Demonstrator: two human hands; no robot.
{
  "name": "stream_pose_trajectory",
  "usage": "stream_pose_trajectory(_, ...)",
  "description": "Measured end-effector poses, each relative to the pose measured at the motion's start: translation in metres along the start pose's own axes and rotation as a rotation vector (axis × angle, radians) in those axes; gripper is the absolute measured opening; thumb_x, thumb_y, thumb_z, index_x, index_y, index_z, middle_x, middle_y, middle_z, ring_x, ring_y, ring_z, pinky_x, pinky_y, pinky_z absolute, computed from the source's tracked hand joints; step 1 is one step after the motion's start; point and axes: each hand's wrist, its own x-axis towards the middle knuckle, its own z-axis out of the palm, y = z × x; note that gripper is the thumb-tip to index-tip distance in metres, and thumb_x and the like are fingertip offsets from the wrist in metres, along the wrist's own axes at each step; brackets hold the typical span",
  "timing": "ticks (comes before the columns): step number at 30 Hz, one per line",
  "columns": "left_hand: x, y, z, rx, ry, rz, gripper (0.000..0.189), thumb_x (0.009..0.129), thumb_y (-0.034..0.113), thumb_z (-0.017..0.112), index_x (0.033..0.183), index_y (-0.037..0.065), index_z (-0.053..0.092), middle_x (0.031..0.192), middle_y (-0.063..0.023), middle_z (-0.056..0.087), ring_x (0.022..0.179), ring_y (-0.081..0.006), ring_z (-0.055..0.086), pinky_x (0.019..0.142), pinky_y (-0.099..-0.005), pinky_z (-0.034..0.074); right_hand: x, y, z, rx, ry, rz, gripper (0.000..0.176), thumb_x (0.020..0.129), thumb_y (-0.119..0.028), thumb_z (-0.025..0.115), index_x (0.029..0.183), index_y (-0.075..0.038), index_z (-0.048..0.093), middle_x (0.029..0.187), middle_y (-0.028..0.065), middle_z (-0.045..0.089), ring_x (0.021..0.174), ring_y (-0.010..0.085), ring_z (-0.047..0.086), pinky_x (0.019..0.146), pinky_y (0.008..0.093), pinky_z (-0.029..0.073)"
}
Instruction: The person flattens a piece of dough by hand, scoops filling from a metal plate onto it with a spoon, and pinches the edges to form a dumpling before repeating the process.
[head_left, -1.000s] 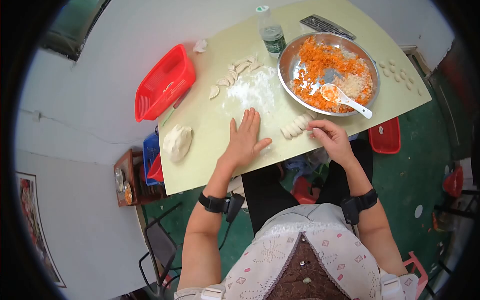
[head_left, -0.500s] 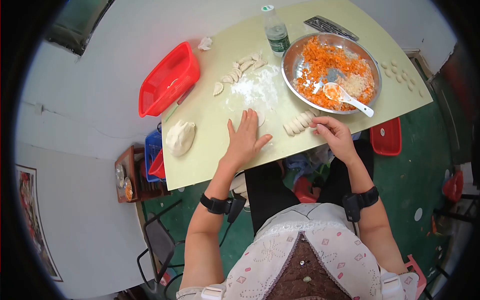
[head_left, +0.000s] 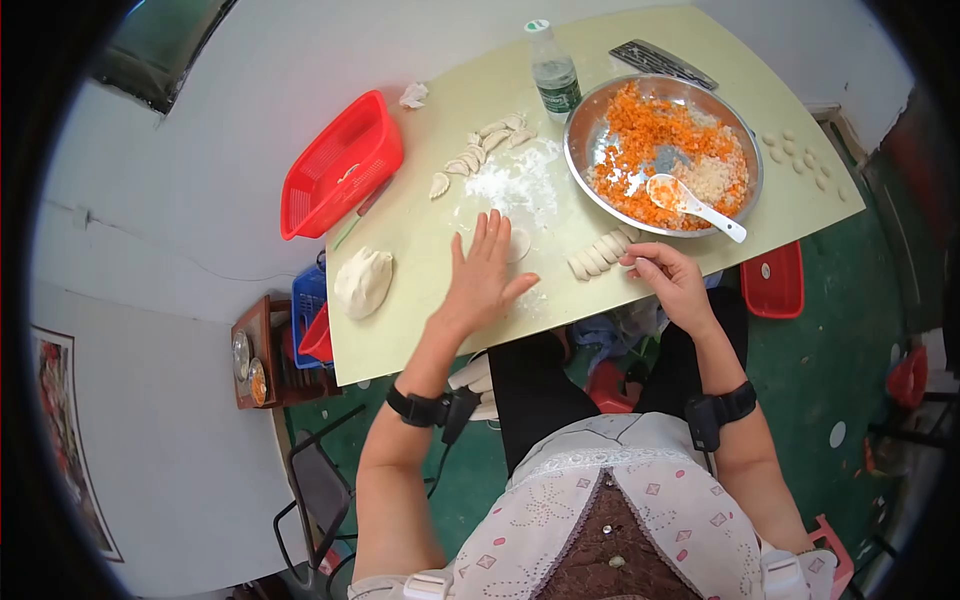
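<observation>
My left hand [head_left: 482, 277] is spread, palm down, just left of a small flat dough disc [head_left: 518, 245] on the pale green table [head_left: 420, 290]. My right hand [head_left: 668, 282] has its thumb and fingertips pinched at the right end of a row of cut dough pieces [head_left: 597, 256]; what lies between the fingertips is too small to make out. Beyond my left hand is a patch of white flour [head_left: 515, 190], with several folded dumplings [head_left: 480, 150] behind it. A large lump of dough [head_left: 364, 283] lies at the left.
A steel bowl [head_left: 571, 160] of orange and pale filling holds a white spoon [head_left: 715, 218]. Behind it stand a bottle [head_left: 555, 78] and a black grater [head_left: 665, 62]. A red basket [head_left: 340, 195] is at the left edge, small dough pieces [head_left: 789, 147] at the right.
My left hand has shifted slightly left, so more of the dough disc shows. My right hand keeps its pinched shape near the row of dough pieces.
</observation>
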Motion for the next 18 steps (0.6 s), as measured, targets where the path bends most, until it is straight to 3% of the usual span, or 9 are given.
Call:
stream_pose_trajectory(2, 0.002, 0.022, 0.006, -0.073, -0.046, -0.133, 0.082, 0.084, 0.049, 0.045, 0.134, -0.01, 0.016, 0.14, -0.0284, 0.017, 0.133, -0.0366, 0.01, 0.106, -0.0504, 0.009, 0.0, -0.002, -0.001, 0.006, -0.013, 0.013, 0.022, 0.089, -0.006, 0.047, 0.108, 0.004, 0.055, 0.097, 0.0081, 0.061, 0.09, 0.012, 0.057, 0.079, 0.0264, 0.048)
stream_pose_trajectory(6, 0.006, 0.034, 0.027, -0.032, 0.012, -0.196, 0.084, 0.083, 0.052, 0.046, 0.134, -0.009, 0.016, 0.14, -0.0277, 0.016, 0.133, -0.0377, 0.012, 0.105, -0.0494, 0.011, 0.003, -0.003, -0.001, 0.052, -0.007, 0.026, 0.023, 0.089, -0.006, 0.047, 0.109, 0.004, 0.055, 0.097, 0.0087, 0.061, 0.09, 0.0121, 0.057, 0.079, 0.0263, 0.048)
stream_pose_trajectory(9, 0.002, 0.031, 0.028, 0.053, 0.036, -0.131, 0.089, 0.081, 0.058, 0.045, 0.133, -0.009, 0.02, 0.14, -0.0268, 0.018, 0.133, -0.0363, 0.014, 0.104, -0.0532, 0.009, 0.002, -0.001, -0.002, 0.051, -0.005, 0.016, 0.023, 0.089, -0.006, 0.047, 0.109, 0.004, 0.055, 0.096, 0.0087, 0.061, 0.09, 0.0123, 0.057, 0.079, 0.0262, 0.047)
stream_pose_trajectory(15, 0.001, -0.006, -0.005, 0.002, -0.23, 0.018, 0.083, 0.082, 0.055, 0.045, 0.137, -0.001, 0.019, 0.144, -0.0213, 0.013, 0.135, -0.0296, 0.01, 0.103, -0.0582, 0.003, 0.0, -0.001, 0.002, -0.025, -0.005, -0.008, 0.022, 0.089, -0.006, 0.048, 0.108, 0.004, 0.056, 0.095, 0.0084, 0.061, 0.089, 0.0118, 0.057, 0.08, 0.0255, 0.047)
stream_pose_trajectory(18, -0.004, 0.004, -0.001, -0.02, -0.126, -0.007, 0.082, 0.083, 0.054, 0.044, 0.137, -0.001, 0.017, 0.144, -0.0218, 0.012, 0.135, -0.0306, 0.01, 0.103, -0.0584, 0.004, -0.002, 0.001, 0.0, 0.002, -0.001, -0.015, 0.022, 0.089, -0.006, 0.048, 0.107, 0.004, 0.056, 0.095, 0.0082, 0.062, 0.089, 0.0113, 0.058, 0.08, 0.0252, 0.047)
